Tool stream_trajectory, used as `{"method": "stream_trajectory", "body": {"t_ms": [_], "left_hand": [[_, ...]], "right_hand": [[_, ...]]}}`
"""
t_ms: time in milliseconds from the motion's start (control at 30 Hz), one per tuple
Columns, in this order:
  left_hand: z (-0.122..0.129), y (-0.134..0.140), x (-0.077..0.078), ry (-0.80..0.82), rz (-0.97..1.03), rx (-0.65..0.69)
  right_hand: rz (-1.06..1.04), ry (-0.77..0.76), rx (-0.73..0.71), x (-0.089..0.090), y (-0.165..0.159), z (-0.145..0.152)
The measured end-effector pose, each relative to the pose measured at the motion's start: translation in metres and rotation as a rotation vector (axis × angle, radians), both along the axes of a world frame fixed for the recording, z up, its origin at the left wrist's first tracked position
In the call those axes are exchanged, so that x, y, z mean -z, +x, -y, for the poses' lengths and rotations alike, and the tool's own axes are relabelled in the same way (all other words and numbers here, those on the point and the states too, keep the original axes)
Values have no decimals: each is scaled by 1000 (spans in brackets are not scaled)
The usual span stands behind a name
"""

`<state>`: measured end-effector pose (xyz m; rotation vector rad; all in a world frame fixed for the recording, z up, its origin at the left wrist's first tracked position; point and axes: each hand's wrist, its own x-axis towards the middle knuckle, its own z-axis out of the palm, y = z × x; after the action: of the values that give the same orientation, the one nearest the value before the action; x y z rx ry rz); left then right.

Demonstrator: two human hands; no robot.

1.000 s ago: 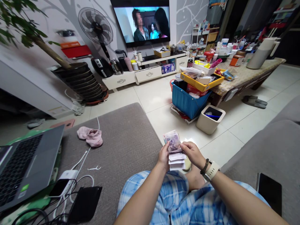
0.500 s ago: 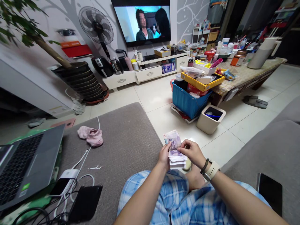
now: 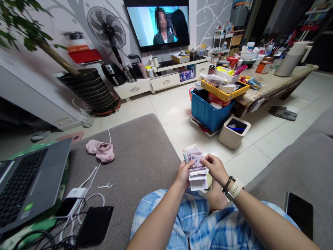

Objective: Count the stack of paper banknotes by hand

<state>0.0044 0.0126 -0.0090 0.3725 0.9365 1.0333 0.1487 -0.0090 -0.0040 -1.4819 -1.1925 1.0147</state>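
A stack of purple banknotes (image 3: 198,172), some folded over toward me, is held above my lap. My left hand (image 3: 183,173) grips it from the left side, thumb pressed on top of the notes. With thumb and fingertips my right hand (image 3: 214,166) pinches the right edge of a banknote marked with a 5 (image 3: 195,160). Several more notes fan out behind that one at the top. The fingers under the stack are hidden. On my right wrist sit a pale-strapped watch (image 3: 235,189) and a dark bracelet.
On the grey couch to my left lie a laptop (image 3: 33,184), pink socks (image 3: 101,151), a black pouch (image 3: 95,225) and cables. A phone (image 3: 299,215) rests at right. Ahead stand a beige bin (image 3: 234,133), a blue box (image 3: 209,109) and a cluttered table (image 3: 281,81).
Another banknote has been turned down toward me, and the folded part hangs lower. The fanned notes at the top now show behind the front one. My right hand has shifted slightly.
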Motion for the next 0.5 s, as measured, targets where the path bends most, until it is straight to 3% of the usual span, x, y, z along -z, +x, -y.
{"method": "stream_trajectory", "body": {"t_ms": [500], "left_hand": [[1, 0, -8, -22, 37, -15]], "right_hand": [[-70, 33, 16, 4, 0, 0]]}}
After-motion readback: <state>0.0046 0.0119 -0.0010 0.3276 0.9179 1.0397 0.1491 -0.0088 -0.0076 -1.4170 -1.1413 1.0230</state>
